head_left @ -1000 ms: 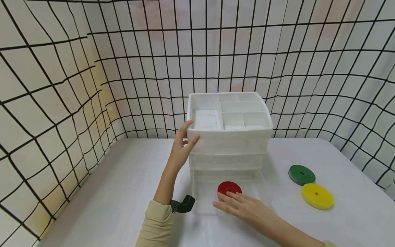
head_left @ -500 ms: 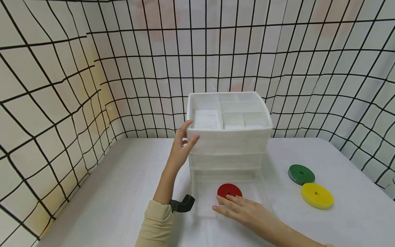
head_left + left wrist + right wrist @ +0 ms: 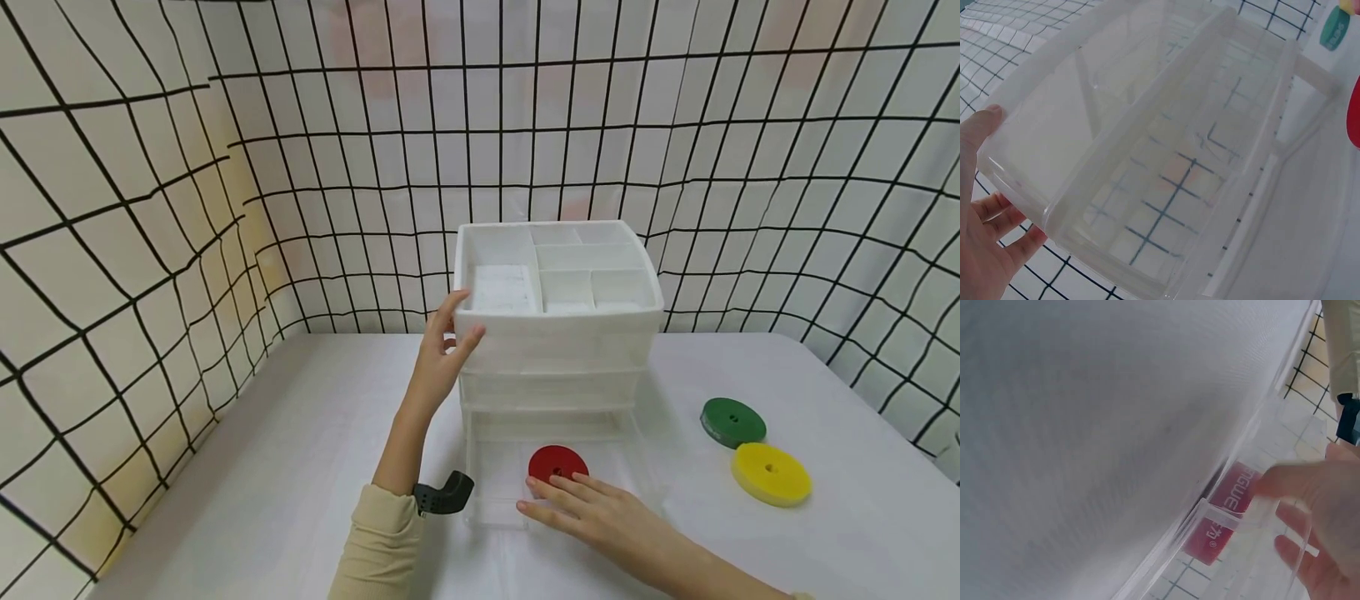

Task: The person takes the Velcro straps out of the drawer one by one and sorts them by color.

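A white drawer unit with an open compartment tray on top stands mid-table. My left hand grips its front left upper corner, thumb on the front and fingers round the side. The clear bottom drawer is pulled out. Inside lies a red round roll with a small centre hole; printed lettering shows through the plastic in the right wrist view. My right hand holds the drawer's front wall, thumb outside and other fingers behind the clear plastic. From the head, this hand partly covers the roll.
On the table to the right lie a green roll and a yellow roll, close together. A black wire grid over pale sheeting closes off the back and both sides. The unit's upper drawers are pushed in.
The bottom drawer and the red roll came slightly towards me with my right hand in the first half second, then stayed about still. My left hand keeps its hold on the unit.
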### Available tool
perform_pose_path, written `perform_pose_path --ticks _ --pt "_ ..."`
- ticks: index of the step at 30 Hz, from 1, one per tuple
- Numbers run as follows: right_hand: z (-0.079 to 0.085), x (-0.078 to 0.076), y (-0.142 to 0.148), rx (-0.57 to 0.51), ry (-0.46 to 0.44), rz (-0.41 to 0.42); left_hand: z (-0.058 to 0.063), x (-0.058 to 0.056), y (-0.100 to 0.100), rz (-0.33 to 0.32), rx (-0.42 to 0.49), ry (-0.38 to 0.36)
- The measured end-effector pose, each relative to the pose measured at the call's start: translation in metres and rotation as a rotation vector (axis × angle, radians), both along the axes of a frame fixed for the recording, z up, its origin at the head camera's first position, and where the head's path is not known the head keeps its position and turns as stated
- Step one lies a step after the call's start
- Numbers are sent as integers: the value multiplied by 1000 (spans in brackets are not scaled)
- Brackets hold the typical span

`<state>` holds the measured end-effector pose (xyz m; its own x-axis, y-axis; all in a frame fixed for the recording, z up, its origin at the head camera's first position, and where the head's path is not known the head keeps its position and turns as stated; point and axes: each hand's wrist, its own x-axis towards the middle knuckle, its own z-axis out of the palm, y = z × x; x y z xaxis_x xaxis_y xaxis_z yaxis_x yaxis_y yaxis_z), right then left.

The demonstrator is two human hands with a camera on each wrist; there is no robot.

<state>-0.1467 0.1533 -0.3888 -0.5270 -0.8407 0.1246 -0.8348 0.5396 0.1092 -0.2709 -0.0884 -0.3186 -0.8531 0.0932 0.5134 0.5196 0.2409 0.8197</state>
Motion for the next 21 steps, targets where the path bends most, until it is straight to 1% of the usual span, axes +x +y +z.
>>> perform_pose_path --ticks 1,2,5,8,9,14,17,19,21 --pt "0 -1 0 -1 26 9 0 0 0 -1 1 1" --pt "-1 -2 0 -8 58 19 3 3 0 -5 2 -11" --pt "-3 -6 0 -53 147 52 3 3 0 -10 2 -10" --pt "-4 -10 1 -103 192 48 3 3 0 -5 -4 -10" --pt "-3 -12 2 -114 190 39 0 0 -1 -1 -6 1" --pt "-2 -21 6 -128 211 -24 0 0 -1 9 -10 -3" --pt "-3 -27 8 -135 215 -37 0 1 -1 14 -11 -4" --pt "-3 -32 9 -141 184 -53 1 1 0 10 -7 -10" --pt "-2 -36 10 -143 131 -77 2 2 0 4 -4 -14"
